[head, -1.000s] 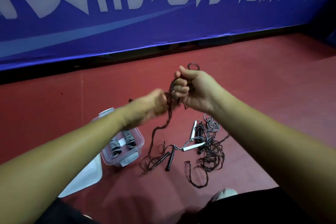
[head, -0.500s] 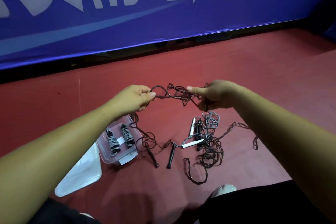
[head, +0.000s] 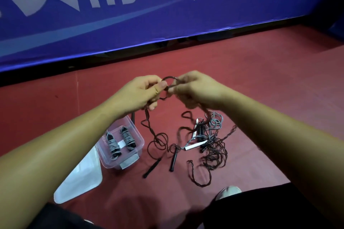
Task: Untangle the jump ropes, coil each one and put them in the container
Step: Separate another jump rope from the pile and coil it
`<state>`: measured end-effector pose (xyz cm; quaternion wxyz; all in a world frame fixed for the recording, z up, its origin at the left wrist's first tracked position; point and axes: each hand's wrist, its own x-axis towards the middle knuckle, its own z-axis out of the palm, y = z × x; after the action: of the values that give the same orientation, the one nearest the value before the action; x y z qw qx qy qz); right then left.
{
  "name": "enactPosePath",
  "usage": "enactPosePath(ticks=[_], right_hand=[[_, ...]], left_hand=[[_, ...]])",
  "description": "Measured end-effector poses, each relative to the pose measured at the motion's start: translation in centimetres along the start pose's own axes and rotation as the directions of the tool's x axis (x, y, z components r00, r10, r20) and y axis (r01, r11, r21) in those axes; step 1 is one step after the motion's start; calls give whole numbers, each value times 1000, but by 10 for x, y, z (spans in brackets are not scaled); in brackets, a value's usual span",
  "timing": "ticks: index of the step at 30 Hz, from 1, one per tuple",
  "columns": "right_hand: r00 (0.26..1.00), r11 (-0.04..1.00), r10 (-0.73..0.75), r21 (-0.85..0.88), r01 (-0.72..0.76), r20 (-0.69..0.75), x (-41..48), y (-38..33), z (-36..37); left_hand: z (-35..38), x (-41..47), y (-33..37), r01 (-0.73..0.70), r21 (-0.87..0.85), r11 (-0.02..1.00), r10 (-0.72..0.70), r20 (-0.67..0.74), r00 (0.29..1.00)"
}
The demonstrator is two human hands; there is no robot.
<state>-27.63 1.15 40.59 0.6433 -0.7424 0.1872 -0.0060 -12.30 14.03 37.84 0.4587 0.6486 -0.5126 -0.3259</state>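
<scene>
A dark twisted jump rope (head: 149, 126) hangs from both hands above the red floor. My left hand (head: 141, 93) pinches a small loop of it between thumb and forefinger. My right hand (head: 197, 91) grips the same rope right beside it, fingers curled round the strands. The rope's two black handles (head: 173, 160) lie on the floor below. To the right sits a tangled pile (head: 212, 147) of dark and grey rope with a white handle (head: 195, 146). A clear plastic container (head: 137, 147) at the left holds two coiled grey ropes (head: 121, 142).
The container's white lid (head: 81, 178) lies flat on the floor by its near left side. A blue banner wall (head: 167, 24) runs across the back. My shoe tip (head: 229, 191) shows at the bottom, near the rope pile.
My hands had spread apart with the rope stretched between them; now they have come together again, holding a small loop. The rope's slack has shifted on the floor.
</scene>
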Motion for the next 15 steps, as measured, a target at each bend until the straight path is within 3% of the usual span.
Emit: enactPosePath(ticks=[2, 3, 5, 7, 8, 10, 11, 12, 13, 14, 15], right_hand=[[995, 990, -38, 133, 50, -87, -2, -12, -16], [983, 973, -54, 213, 92, -175, -4, -19, -27], [918, 894, -23, 403, 197, -397, -6, -26, -54], [824, 851, 51, 456, 260, -564, -9, -18, -75], [777, 899, 64, 374, 227, -627, -11, -9, -82], [757, 996, 45, -28, -83, -651, -16, 11, -90], [815, 920, 76, -275, -280, -575, -20, 18, -91], [863, 755, 176, -497, -427, -473, -24, 21, -88], [871, 549, 303, -676, -490, -385, -26, 23, -87], [865, 420, 369, -769, -482, -341, -25, 20, -82], [882, 396, 367, -808, -437, -297, -26, 15, -73]], left_hand=[[-7, -3, -9, 61, 58, 996, -64, 46, 997], [-12, -5, -20, 92, 170, 981, -109, 94, 990], [-26, -14, -44, 163, 413, 896, -249, 164, 955], [-35, -22, -62, 247, 392, 886, -329, 159, 931], [-36, -23, -65, 275, 284, 919, -323, 137, 937], [-32, -21, -58, 268, 12, 963, -268, 93, 959], [-27, -18, -52, 239, -69, 969, -233, 78, 969], [-22, -14, -44, 206, -78, 976, -201, 62, 978], [-17, -11, -36, 173, -24, 985, -171, 58, 984], [-12, -9, -27, 141, 48, 989, -144, 61, 988], [-9, -8, -20, 109, 109, 988, -117, 64, 991]])
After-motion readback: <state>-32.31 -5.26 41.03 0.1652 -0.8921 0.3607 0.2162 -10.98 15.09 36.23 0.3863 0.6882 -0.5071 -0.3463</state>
